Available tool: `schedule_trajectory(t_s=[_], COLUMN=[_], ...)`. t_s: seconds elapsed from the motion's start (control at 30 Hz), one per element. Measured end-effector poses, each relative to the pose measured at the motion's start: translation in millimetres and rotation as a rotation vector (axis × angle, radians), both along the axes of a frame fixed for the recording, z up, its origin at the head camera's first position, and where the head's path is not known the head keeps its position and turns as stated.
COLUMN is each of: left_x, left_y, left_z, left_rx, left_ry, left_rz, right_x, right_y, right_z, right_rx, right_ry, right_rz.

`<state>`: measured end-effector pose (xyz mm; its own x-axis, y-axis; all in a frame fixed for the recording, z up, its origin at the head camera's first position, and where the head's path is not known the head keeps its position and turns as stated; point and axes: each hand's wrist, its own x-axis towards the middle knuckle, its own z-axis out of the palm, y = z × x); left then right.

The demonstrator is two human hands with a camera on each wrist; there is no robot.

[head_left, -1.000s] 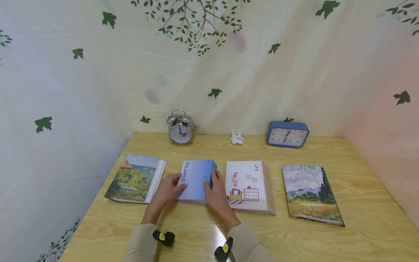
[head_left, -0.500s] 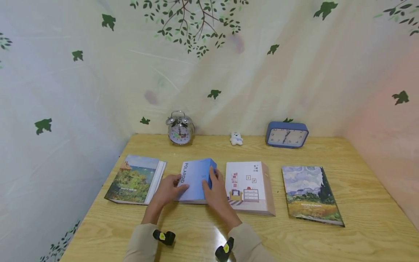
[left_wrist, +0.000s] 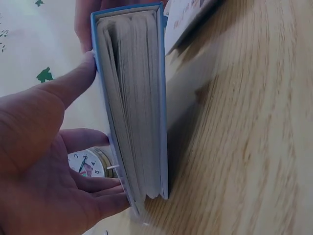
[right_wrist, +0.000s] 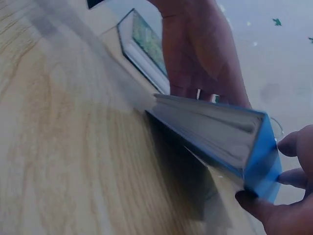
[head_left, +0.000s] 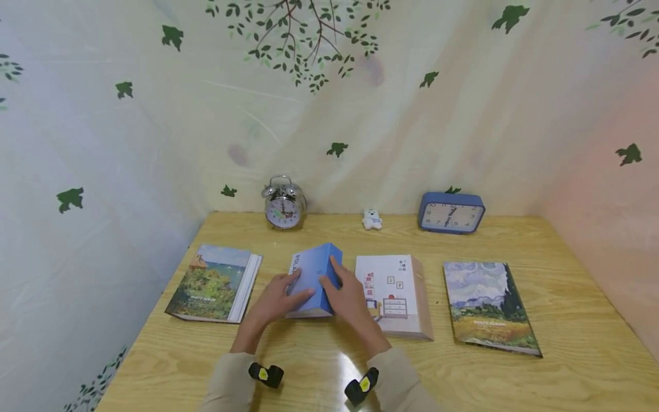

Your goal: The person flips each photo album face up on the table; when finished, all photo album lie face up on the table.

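A thick blue photo album (head_left: 314, 280) marked POLAROID is between the two hands in the head view, tilted with its spine side raised. The left hand (head_left: 278, 296) holds it at the left side, thumb and fingers on the front cover. In the left wrist view the album's pages (left_wrist: 134, 98) show edge-on, with the left hand (left_wrist: 54, 147) spread along the cover. The right hand (head_left: 352, 297) grips the spine side. In the right wrist view the thumb and fingers of the right hand (right_wrist: 288, 181) lie against the blue spine (right_wrist: 264, 159).
A white album (head_left: 393, 292) with room drawings lies just right of the blue one. Landscape photo albums lie at far left (head_left: 211, 283) and far right (head_left: 489, 306). Behind stand a silver alarm clock (head_left: 284, 210), a white bear figurine (head_left: 372, 220) and a blue clock (head_left: 452, 213).
The blue album has tipped up further, its spine side rising and more of the spine showing. Both hands have shifted slightly right with it, the left hand sliding further over the cover.
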<state>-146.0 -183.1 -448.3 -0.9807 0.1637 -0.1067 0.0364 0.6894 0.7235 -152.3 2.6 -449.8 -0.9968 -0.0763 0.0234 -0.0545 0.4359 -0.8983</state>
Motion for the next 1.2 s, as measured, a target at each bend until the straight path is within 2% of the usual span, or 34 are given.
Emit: schedule_trajectory(t_s=[0.13, 0.23, 0.43, 0.53, 0.63, 0.73, 0.8, 1.0, 1.2], left_x=[-0.2, -0.9, -3.9, -4.6, -5.1, -5.3, -5.6, -6.0, -7.3], left_y=[4, 6, 7, 7, 6, 4, 2, -5, -14], left_z=[3.7, 5.7, 3.5, 2.6, 4.2, 8.9, 13.9, 28.7, 32.4], left_rx=[0.003, 0.022, 0.125, 0.204, 0.339, 0.472, 0.528, 0.515, 0.453], left_ry=[-0.006, -0.009, -0.092, -0.122, -0.133, -0.115, -0.095, -0.036, 0.01], left_rz=[-0.017, -0.033, 0.011, 0.019, -0.003, -0.041, -0.055, -0.026, 0.001], right_x=[-2.9, -4.8, -7.5, -6.2, -3.5, 0.2, 1.6, -0.2, -2.8], right_y=[9, 14, 19, 20, 21, 20, 18, 5, -9], right_z=[4.1, 7.5, 12.6, 16.7, 22.6, 30.3, 34.0, 33.7, 31.9], right_rx=[-0.109, -0.137, -0.202, -0.246, -0.258, -0.254, -0.255, -0.237, -0.21], right_ry=[-0.04, -0.044, -0.063, -0.076, -0.052, -0.021, -0.019, 0.007, -0.001], right_rz=[0.018, 0.033, 0.064, 0.088, 0.118, 0.156, 0.172, 0.198, 0.215])
